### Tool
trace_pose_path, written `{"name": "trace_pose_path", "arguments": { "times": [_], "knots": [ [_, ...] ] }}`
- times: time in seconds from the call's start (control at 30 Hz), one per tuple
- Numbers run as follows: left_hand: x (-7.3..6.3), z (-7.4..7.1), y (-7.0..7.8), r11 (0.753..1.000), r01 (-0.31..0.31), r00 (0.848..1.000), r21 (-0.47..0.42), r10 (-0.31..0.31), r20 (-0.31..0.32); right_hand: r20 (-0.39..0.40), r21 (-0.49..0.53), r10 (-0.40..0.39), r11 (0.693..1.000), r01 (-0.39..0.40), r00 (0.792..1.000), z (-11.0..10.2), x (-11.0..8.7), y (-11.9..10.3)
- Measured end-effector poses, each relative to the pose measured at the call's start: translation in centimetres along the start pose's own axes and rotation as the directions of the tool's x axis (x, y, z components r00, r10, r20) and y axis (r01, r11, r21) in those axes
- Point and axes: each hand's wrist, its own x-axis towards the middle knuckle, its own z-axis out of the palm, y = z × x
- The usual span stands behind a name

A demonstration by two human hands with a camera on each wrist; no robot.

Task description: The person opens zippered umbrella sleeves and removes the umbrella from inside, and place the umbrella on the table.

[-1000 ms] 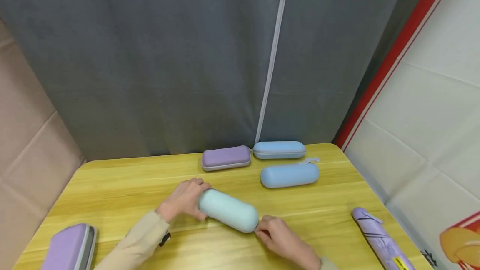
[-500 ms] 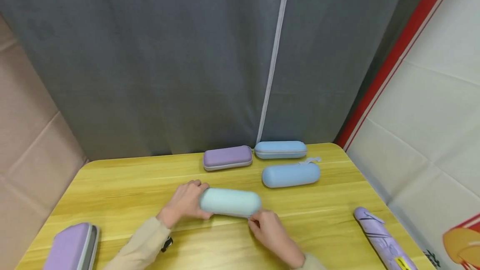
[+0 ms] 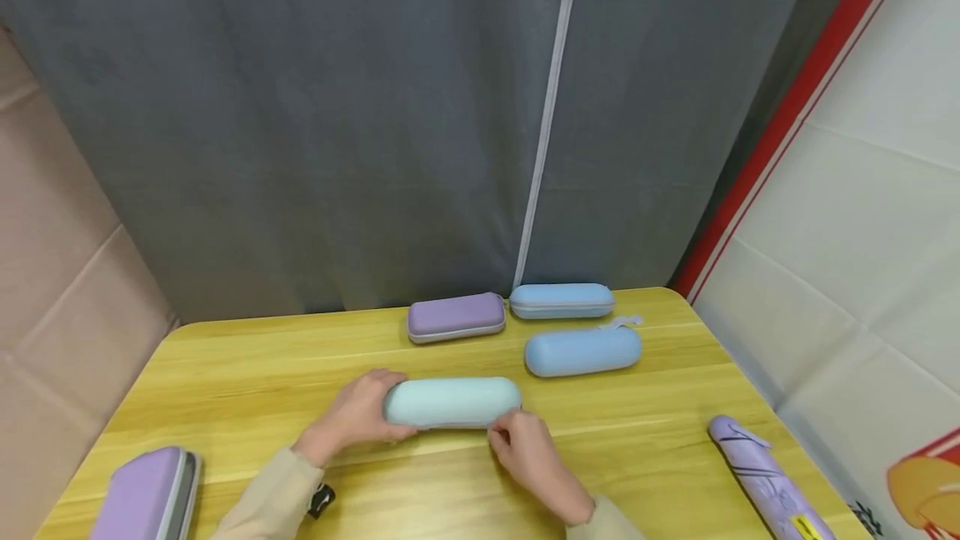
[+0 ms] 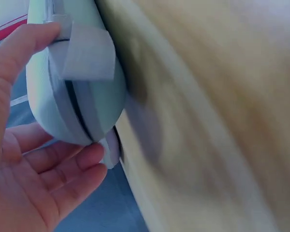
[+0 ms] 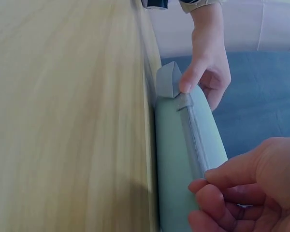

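Observation:
A mint-green zippered pencil case [image 3: 452, 401] lies crosswise near the table's middle. My left hand [image 3: 360, 411] grips its left end. The left thumb presses beside a pale fabric tab [image 4: 91, 53], while the fingers support the end from the other side. Beyond the tab, a dark slit shows between the zip tapes. My right hand [image 3: 527, 452] is at the near side, close to the right end. Its thumb and index finger pinch at the zip [image 5: 195, 137]; the zipper pull is hidden between them.
Behind the case lie a purple case [image 3: 456, 317], a light blue case [image 3: 562, 301] and a blue rounded case [image 3: 582, 352] with a strap. A purple case [image 3: 142, 494] stands front left. A folded lilac umbrella [image 3: 765, 473] lies at the right edge of the wooden table [image 3: 285, 357].
The mint case has turned from slanting to lying crosswise. My right hand has moved from its right end round to the near side. Lately both hands and the case shift slightly left.

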Motion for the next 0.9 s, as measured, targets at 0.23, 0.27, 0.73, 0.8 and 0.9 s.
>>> {"name": "trace_pose_path", "arguments": {
  "times": [0.23,0.27,0.73,0.8,0.9],
  "knots": [
    [-0.6,0.1,0.4,1.000,0.026,0.999,-0.004,-0.026,-0.028,0.041,-0.033,-0.053,0.998,0.055,0.998,0.9,0.7,-1.5],
    [-0.6,0.1,0.4,1.000,0.028,0.999,-0.002,-0.028,-0.032,0.054,-0.027,-0.048,0.998,0.049,0.997,1.0,0.9,-1.8],
    [-0.7,0.3,0.7,0.999,0.031,0.998,0.039,-0.029,-0.057,0.076,-0.111,-0.056,0.992,0.065,0.996,3.8,2.4,-4.4],
    [-0.7,0.4,0.7,0.999,0.038,0.998,0.038,-0.036,-0.053,0.090,-0.126,-0.039,0.991,0.051,0.995,4.0,2.5,-4.7],
    [-0.8,0.4,0.7,0.998,0.052,0.997,0.031,-0.050,-0.052,0.112,-0.105,-0.027,0.994,0.039,0.993,3.9,2.5,-4.7]
  ]
}}
